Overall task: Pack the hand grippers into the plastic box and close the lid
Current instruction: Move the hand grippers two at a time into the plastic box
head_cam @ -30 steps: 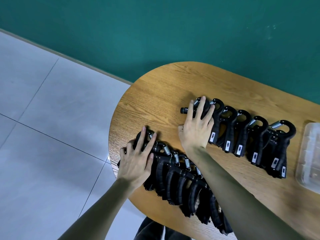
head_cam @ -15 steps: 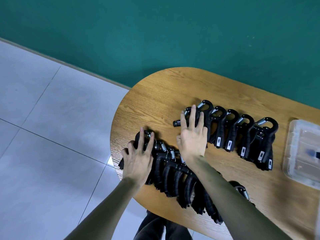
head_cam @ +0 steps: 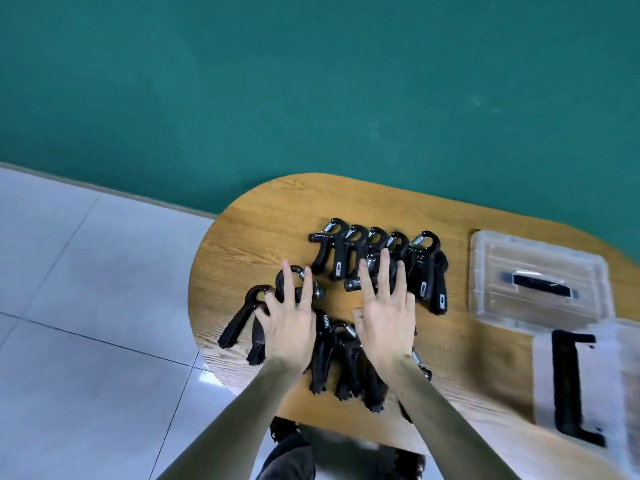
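Several black hand grippers with metal springs lie in two rows on the wooden table (head_cam: 460,368). The far row (head_cam: 381,258) is packed side by side; the near row (head_cam: 343,362) runs toward the table's front edge. My left hand (head_cam: 291,323) lies flat, fingers spread, on the left end of the near row. My right hand (head_cam: 386,313) rests flat between the rows, fingertips on a far-row gripper. A clear plastic box (head_cam: 533,282) sits to the right with its black-handled lid on.
A second clear lid or box with a black handle (head_cam: 585,382) lies blurred at the table's right front. One gripper (head_cam: 242,317) overhangs the table's rounded left edge. Grey floor tiles lie to the left, and a green wall stands behind.
The view has swung right, bringing both clear plastic pieces into sight. My right hand has drawn back from the far row toward the near one. The left-end grippers have spread apart.
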